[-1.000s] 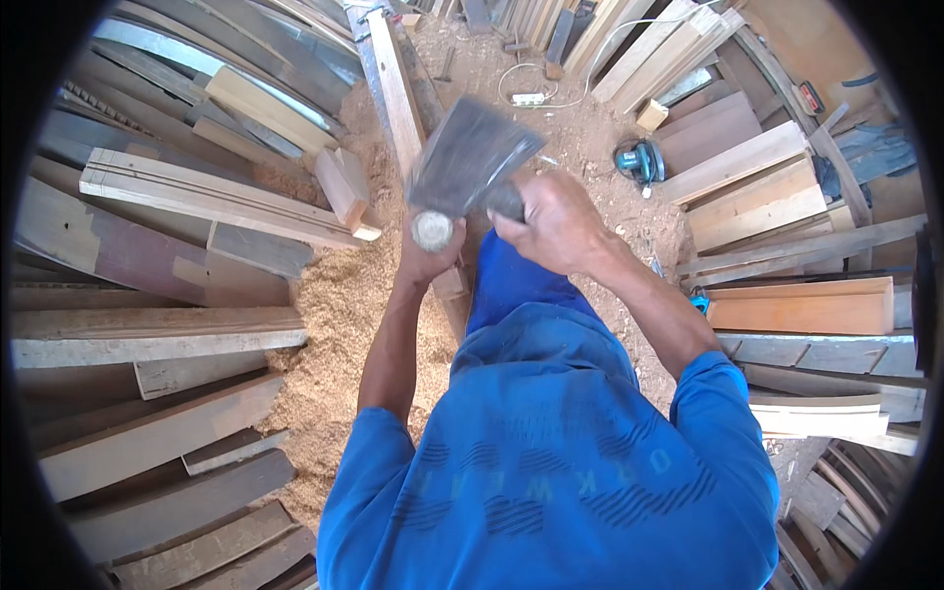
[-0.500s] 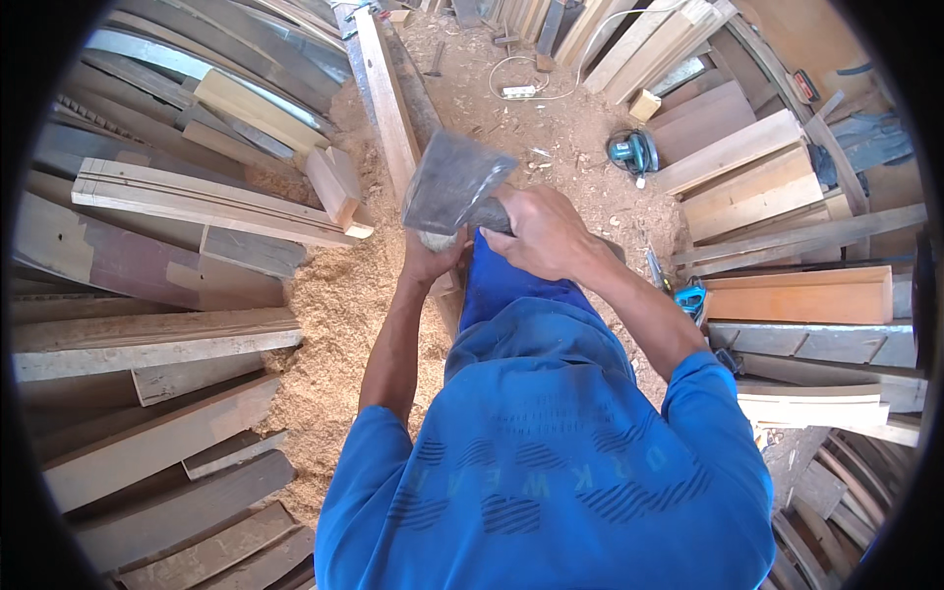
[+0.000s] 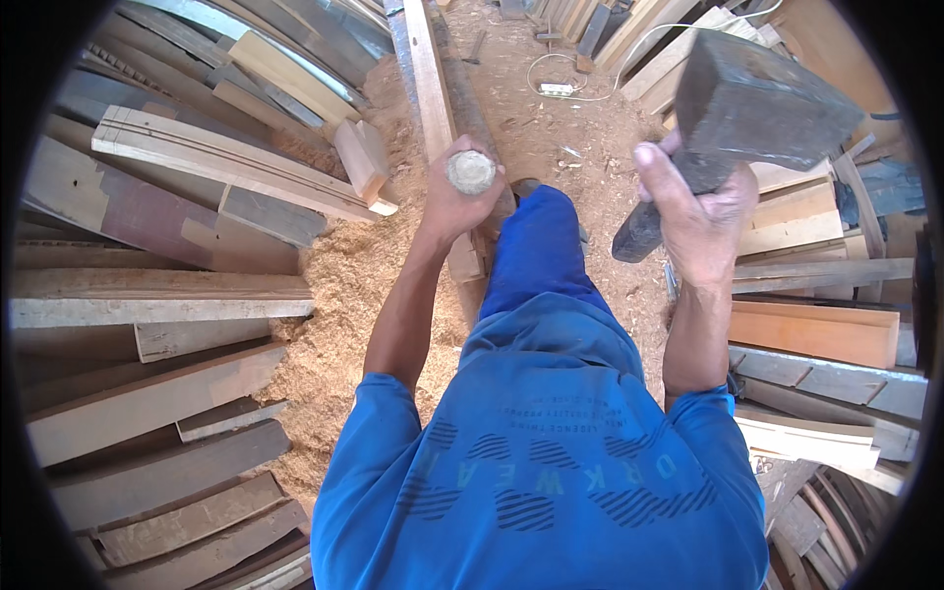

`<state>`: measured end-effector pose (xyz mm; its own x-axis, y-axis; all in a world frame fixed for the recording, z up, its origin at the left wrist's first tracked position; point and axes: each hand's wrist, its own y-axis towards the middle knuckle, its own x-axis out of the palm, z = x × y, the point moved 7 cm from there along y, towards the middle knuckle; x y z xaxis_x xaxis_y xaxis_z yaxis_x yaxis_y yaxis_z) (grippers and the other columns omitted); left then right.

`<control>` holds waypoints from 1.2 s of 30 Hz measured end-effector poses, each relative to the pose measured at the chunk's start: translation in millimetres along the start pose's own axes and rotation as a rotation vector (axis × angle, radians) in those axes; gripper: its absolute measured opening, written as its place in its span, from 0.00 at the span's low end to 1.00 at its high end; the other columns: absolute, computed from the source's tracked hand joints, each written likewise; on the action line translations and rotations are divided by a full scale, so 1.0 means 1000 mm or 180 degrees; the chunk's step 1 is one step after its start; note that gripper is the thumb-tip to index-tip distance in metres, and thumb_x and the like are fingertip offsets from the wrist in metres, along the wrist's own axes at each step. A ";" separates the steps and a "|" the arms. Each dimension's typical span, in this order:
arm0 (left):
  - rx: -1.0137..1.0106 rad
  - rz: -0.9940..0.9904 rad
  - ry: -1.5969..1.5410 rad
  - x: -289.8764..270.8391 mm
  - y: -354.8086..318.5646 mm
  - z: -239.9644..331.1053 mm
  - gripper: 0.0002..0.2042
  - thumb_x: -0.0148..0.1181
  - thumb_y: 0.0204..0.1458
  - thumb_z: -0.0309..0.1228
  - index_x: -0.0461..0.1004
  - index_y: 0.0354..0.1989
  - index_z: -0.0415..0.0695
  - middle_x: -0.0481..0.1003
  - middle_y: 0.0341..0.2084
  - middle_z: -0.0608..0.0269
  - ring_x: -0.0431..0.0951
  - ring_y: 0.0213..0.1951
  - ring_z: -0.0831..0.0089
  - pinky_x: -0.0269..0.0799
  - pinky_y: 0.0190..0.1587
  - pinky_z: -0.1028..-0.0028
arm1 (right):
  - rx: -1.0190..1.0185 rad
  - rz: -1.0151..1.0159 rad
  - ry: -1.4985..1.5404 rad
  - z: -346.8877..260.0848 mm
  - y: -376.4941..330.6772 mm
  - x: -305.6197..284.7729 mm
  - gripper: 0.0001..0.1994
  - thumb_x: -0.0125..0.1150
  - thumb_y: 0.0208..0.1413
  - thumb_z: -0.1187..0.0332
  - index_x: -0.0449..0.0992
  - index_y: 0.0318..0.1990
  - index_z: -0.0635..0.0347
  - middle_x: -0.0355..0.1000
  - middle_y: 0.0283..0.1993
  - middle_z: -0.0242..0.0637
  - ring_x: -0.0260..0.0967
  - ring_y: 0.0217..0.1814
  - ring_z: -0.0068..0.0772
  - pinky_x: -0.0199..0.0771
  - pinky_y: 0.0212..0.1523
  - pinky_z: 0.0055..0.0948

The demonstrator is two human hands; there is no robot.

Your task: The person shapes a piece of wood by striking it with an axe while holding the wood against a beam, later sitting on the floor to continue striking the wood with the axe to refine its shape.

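Grasping wooden mallet (image 3: 767, 108) with right hand (image 3: 706, 221), upper right of frame; clenching round-topped tool handle (image 3: 470, 172) in left hand (image 3: 454, 206), upper centre, over pale timber beam (image 3: 429, 79). Could bruise left hand through off-centre blow.

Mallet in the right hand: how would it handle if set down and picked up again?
The mallet likely feels head-heavy, its block-shaped head being far bulkier than the handle. Probably rigid and hard to break, as the head looks solid. Its flat faces should keep it from rolling.
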<state>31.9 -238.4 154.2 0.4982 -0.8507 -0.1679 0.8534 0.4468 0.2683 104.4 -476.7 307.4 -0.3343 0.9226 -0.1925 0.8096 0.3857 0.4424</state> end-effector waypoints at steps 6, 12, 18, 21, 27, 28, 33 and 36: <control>-0.0144 0.0076 -0.0306 -0.003 -0.003 -0.022 0.08 0.65 0.48 0.22 0.70 0.31 0.43 0.73 0.27 0.68 0.72 0.32 0.80 0.70 0.37 0.76 | -0.0124 0.0297 0.0416 -0.003 0.000 -0.008 0.07 0.72 0.54 0.73 0.77 0.34 0.64 0.74 0.26 0.29 0.68 0.26 0.15 0.68 0.26 0.19; 0.0374 -0.0253 -0.0194 -0.008 -0.011 -0.009 0.07 0.63 0.51 0.19 0.70 0.31 0.43 0.71 0.25 0.68 0.74 0.26 0.80 0.70 0.29 0.77 | -0.0477 0.0327 0.0509 -0.028 0.014 -0.008 0.07 0.72 0.54 0.73 0.78 0.31 0.63 0.72 0.21 0.29 0.68 0.23 0.15 0.67 0.23 0.19; 0.0440 -0.0439 -0.0394 0.005 -0.024 -0.004 0.07 0.64 0.49 0.19 0.71 0.31 0.43 0.72 0.27 0.69 0.73 0.31 0.80 0.69 0.35 0.77 | -0.0677 0.0382 0.0157 -0.047 0.021 0.017 0.05 0.67 0.56 0.74 0.77 0.31 0.61 0.73 0.25 0.32 0.71 0.27 0.23 0.71 0.29 0.26; 0.0194 -0.0351 -0.0402 0.000 -0.028 -0.012 0.07 0.65 0.49 0.20 0.72 0.31 0.43 0.72 0.27 0.69 0.74 0.31 0.80 0.70 0.36 0.76 | -0.0922 -0.0767 -0.0339 0.001 -0.001 0.062 0.06 0.68 0.55 0.68 0.78 0.34 0.61 0.77 0.26 0.35 0.77 0.28 0.31 0.75 0.29 0.32; 0.0099 -0.0340 -0.0471 -0.003 -0.034 -0.022 0.08 0.65 0.48 0.21 0.72 0.32 0.44 0.73 0.28 0.68 0.74 0.33 0.80 0.70 0.38 0.76 | -0.0513 -0.1604 -0.1729 0.028 -0.013 0.083 0.09 0.67 0.51 0.69 0.78 0.38 0.63 0.78 0.34 0.52 0.78 0.39 0.53 0.76 0.37 0.49; 0.0066 -0.0365 -0.0458 -0.007 -0.037 -0.033 0.08 0.65 0.48 0.21 0.72 0.33 0.45 0.74 0.29 0.68 0.74 0.35 0.80 0.71 0.39 0.76 | -0.0475 -0.1632 -0.1714 0.019 -0.009 0.087 0.09 0.67 0.51 0.69 0.78 0.38 0.63 0.78 0.34 0.52 0.78 0.39 0.53 0.76 0.37 0.49; 0.0438 -0.0587 -0.0172 0.002 -0.033 -0.020 0.08 0.65 0.48 0.21 0.73 0.33 0.45 0.72 0.26 0.68 0.71 0.31 0.80 0.67 0.35 0.76 | -0.0638 -0.1296 -0.1088 0.019 0.000 0.088 0.10 0.67 0.50 0.68 0.79 0.38 0.63 0.77 0.33 0.53 0.78 0.37 0.54 0.77 0.37 0.44; 0.0252 -0.0566 -0.0305 0.005 -0.036 -0.033 0.07 0.65 0.48 0.22 0.73 0.33 0.44 0.72 0.28 0.68 0.71 0.32 0.79 0.68 0.35 0.76 | -0.0473 -0.2200 -0.2315 0.065 -0.019 0.107 0.10 0.68 0.51 0.66 0.80 0.37 0.63 0.75 0.28 0.54 0.77 0.35 0.55 0.78 0.38 0.39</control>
<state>8.8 -250.1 112.8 0.3208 -0.9383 -0.1293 0.9100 0.2675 0.3169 84.7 -385.6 221.9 -0.2918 0.2874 -0.9122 0.4653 0.8760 0.1272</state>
